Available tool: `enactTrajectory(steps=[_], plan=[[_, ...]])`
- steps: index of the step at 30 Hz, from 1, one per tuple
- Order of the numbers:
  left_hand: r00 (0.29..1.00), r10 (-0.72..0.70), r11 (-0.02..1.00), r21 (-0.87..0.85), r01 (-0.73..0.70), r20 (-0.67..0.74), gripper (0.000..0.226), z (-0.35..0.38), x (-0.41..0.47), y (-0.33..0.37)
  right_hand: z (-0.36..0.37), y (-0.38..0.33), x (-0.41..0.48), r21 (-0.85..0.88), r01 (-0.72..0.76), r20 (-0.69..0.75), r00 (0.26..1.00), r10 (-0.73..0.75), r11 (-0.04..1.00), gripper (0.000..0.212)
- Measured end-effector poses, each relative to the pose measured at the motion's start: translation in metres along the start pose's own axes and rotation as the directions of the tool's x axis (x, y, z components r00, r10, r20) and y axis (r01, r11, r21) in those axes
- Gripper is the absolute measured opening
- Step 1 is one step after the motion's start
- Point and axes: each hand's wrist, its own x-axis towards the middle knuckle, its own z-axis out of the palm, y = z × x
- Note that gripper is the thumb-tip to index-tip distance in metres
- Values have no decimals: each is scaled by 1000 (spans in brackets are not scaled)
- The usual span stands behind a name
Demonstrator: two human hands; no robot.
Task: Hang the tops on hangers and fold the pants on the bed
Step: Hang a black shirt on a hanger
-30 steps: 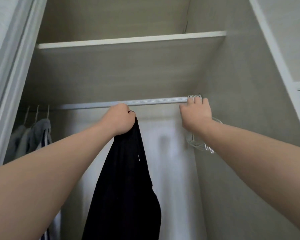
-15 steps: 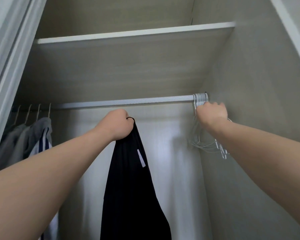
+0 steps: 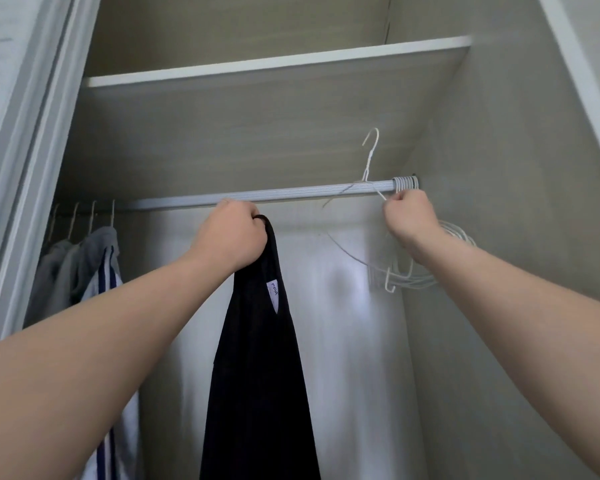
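- Our left hand (image 3: pixel 232 237) is closed into a fist around the bunched top edge of the black fabric top (image 3: pixel 257 358), just below the ribbed grey metal rod (image 3: pixel 257 195). The garment hangs in the middle of the open wardrobe.
- Our right hand (image 3: pixel 409 216) pinches the thin white wire hanger (image 3: pixel 369 164) with curled fingers, close to the rod's right end.
- Risk: the bunch of spare white wire hangers (image 3: pixel 412 278) loops behind and below that hand. We judge that the free hanger's lower wire could snag on them and drag one or more off the rod.
- Risk: the pinch is small and the wire slippery, so a quick swing toward the top could twist it out of our fingers.
- Risk: the top is held one-handed by a gathered edge. Finding the neck opening may loosen that hold and let the garment drop.
- The top points straight down, long axis vertical, with its white label (image 3: pixel 272 292) facing us.
- The hanger's hook points up, above the rod. Its blurred body seems to run sideways along the rod, but we cannot tell exactly.
- The grey and striped garments (image 3: pixel 94 258) hang well apart, far left.
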Motion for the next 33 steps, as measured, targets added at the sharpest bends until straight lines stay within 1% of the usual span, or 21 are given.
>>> enactTrajectory(steps=[2,4,7,10,12,14,17,20,23,26,28,30,33], plan=[[999,-29,1000,-11,29,-19,22,-11,-3,-2,1,0,-18,190,-52,51,998,43,980,16],[998,-55,998,-29,55,-11,22,-22,-7,-5,-2,0,-38,320,-96,84,994,73,943,15],[995,-100,994,-48,100,4,24,-42,-16,-10,-6,-3,-72,504,-141,126,988,88,852,16],[986,-168,984,-55,168,14,25,-61,-26,-13,-8,-5,-95,540,-164,172,982,82,826,15],[982,-190,981,-49,190,3,24,-75,-33,-14,-9,-11,-100,514,-239,256,959,119,824,15],[976,-218,975,-43,217,-22,25,-93,-40,-12,-12,-18,-99,501,-292,296,942,155,815,20],[961,-268,963,-30,267,-73,27,-124,-49,-7,-17,-28,-100,484,-319,328,930,169,815,13],[948,-287,955,37,295,-140,25,-162,-57,6,-22,-41,-109,546,-312,407,910,80,778,19],[928,-312,936,99,337,-202,23,-208,-62,27,-34,-69,-122,638,-296,452,891,-35,711,21],[898,-345,907,151,394,-272,23,-256,-67,59,-52,-97,-135,734,-297,456,882,-119,611,22],[877,-356,882,195,430,-323,29,-288,-73,83,-66,-114,-145,781,-314,468,866,-173,540,22],[854,-355,851,247,464,-381,35,-320,-84,107,-79,-129,-157,808,-333,482,848,-221,486,24],[824,-330,784,352,511,-460,35,-368,-109,136,-98,-148,-180,841,-385,503,815,-287,381,25]])
